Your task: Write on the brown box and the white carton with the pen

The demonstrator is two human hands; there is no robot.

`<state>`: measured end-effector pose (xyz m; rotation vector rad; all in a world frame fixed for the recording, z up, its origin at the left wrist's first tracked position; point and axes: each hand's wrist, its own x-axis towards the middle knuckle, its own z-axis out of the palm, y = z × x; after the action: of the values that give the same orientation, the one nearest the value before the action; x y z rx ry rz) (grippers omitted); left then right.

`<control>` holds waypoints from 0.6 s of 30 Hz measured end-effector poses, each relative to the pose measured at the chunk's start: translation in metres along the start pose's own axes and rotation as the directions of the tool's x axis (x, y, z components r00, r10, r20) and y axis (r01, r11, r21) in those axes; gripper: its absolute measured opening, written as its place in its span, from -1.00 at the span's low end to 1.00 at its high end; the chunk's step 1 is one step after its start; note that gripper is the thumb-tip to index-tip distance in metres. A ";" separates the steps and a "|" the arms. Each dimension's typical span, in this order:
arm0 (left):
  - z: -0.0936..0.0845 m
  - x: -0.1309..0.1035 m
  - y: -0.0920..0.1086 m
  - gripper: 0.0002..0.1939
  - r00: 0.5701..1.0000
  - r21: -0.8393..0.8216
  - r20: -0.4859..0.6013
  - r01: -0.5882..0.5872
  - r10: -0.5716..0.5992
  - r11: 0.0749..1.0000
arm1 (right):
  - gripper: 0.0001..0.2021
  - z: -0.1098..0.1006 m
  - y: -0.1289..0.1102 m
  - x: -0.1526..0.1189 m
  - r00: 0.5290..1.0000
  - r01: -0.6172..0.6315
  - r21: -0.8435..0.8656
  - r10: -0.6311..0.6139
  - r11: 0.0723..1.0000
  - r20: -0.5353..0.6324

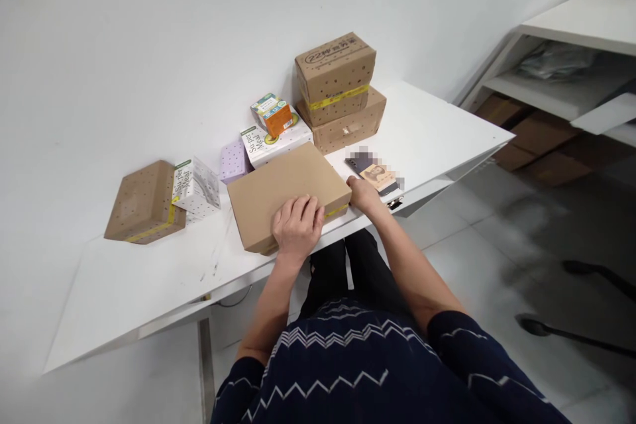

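A flat brown cardboard box (288, 179) lies at the table's front edge, with yellow tape (336, 211) along its near side. My left hand (298, 225) rests on its top near the front edge, fingers bent and close together, holding it down. At the box's right front corner, by the end of the tape, my right hand (365, 197) is closed against it. Its fingertips are partly hidden, so whether it also pinches the tape does not show. Just right of that hand lies a dark phone-like item (360, 160) with a banknote-like picture (378, 177), partly blurred.
Behind the box stand a purple dotted box (233, 160), a white box (258, 146) bearing a small orange box (278, 120), and two stacked cartons (335, 76). A taped carton (142, 202) and white package (196, 185) stand left on the white table (149, 291). Shelves (561, 79) are at right.
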<state>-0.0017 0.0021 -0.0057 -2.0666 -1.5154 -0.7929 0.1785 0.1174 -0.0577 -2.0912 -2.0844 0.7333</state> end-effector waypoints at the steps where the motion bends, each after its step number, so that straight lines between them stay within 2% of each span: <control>1: 0.000 0.000 0.000 -0.74 1.000 -0.005 0.010 0.008 -0.008 1.000 | -0.70 0.001 0.003 0.002 0.999 -0.013 0.003 0.014 1.000 -0.046; 4: 0.001 -0.001 -0.001 -0.74 1.000 -0.013 0.009 0.017 -0.017 1.000 | -0.60 -0.001 0.018 0.009 0.962 -0.085 -0.032 0.074 0.996 -0.264; 6: 0.001 -0.001 -0.001 -0.74 1.000 -0.010 -0.008 0.008 -0.008 1.000 | -0.48 -0.003 0.030 0.014 0.933 -0.157 -0.046 0.133 0.986 -0.335; 8: 0.001 -0.001 -0.001 -0.74 1.000 -0.008 -0.009 0.005 -0.005 1.000 | -0.41 -0.004 0.042 0.019 0.935 -0.189 -0.035 0.169 0.981 -0.311; 11: 0.001 -0.001 -0.001 -0.73 1.000 -0.019 0.015 0.018 -0.018 1.000 | -0.46 -0.003 0.052 0.022 0.956 -0.143 -0.025 0.131 0.989 -0.262; 14: 0.001 -0.001 -0.001 -0.73 1.000 -0.021 0.018 0.022 -0.021 1.000 | -0.42 -0.001 0.055 0.018 0.952 -0.131 0.007 0.127 0.991 -0.279; 16: 0.000 -0.001 0.000 -0.73 1.000 -0.022 0.019 0.023 -0.022 1.000 | -0.37 0.000 0.057 0.012 0.936 -0.148 0.089 0.169 0.985 -0.309; 18: 0.000 -0.001 0.000 -0.74 1.000 -0.022 0.018 0.023 -0.022 1.000 | -0.35 -0.001 0.061 0.003 0.917 -0.139 0.277 0.229 0.951 -0.326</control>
<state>-0.0021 0.0015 -0.0067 -2.0808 -1.5485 -0.8054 0.2351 0.1169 -0.0817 -2.1094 -1.5388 0.5494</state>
